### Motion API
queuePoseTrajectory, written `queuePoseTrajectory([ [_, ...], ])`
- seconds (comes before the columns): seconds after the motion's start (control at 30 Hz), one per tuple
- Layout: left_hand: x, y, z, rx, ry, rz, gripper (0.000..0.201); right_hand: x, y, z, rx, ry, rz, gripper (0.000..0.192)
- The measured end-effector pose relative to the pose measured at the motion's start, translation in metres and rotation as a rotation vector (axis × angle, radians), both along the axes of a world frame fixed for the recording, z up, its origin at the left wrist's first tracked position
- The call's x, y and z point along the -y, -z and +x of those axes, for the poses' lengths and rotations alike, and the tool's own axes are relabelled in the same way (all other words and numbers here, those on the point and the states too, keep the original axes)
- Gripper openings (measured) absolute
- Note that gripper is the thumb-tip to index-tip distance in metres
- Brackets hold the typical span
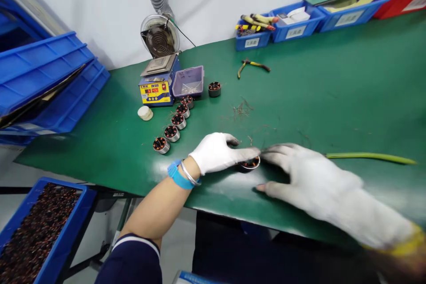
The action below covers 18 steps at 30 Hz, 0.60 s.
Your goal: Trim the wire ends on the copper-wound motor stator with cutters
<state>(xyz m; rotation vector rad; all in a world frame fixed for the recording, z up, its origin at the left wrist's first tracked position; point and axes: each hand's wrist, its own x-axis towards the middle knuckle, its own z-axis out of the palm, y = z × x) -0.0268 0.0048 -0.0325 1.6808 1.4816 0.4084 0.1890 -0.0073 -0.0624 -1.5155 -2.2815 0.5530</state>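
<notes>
In a white glove, my left hand (219, 153) reaches over a small round motor stator (250, 165) near the front of the green table. Its forefinger lies across the rim, and the thumb is hidden. Black sides and some copper windings of this stator show below the glove. My right hand (282, 171), also gloved and blurred, is just right of it. Its fingers stretch toward the stator with the thumb spread apart, and nothing shows between them. Behind that hand lies a long yellow-green strip or handle (371, 156), its left end hidden.
A slanted row of several stators (171, 133) stands left, with another stator (214, 89) behind. Beyond are a yellow-blue device (156, 91), a purple tray (188, 80), wire scraps (242, 110), cutting pliers (253, 65) and a blue tool box (253, 42). Blue crates (43, 71) rise left.
</notes>
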Motion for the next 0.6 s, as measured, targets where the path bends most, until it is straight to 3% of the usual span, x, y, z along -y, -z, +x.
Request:
queuePoseTrajectory([
  [0.13, -0.004, 0.017, 0.005, 0.251, 0.011, -0.098, 0.034, 0.0, 0.025, -0.025, 0.051, -0.02, 0.083, 0.065],
  [0.27, -0.006, 0.024, 0.012, 0.396, -0.057, -0.114, 0.024, -0.006, 0.031, -0.029, 0.039, -0.088, 0.147, 0.055],
  [0.43, -0.013, 0.015, 0.004, 0.555, -0.476, 0.092, 0.039, -0.005, 0.036, -0.022, 0.009, -0.18, 0.205, 0.043],
  [0.5, -0.013, 0.01, 0.0, 0.491, -0.437, 0.095, 0.043, -0.004, 0.036, -0.02, 0.004, -0.195, 0.212, 0.041],
  [0.6, -0.006, 0.01, 0.004, 0.336, -0.168, -0.036, 0.048, -0.006, 0.033, -0.02, 0.006, -0.232, 0.204, 0.042],
])
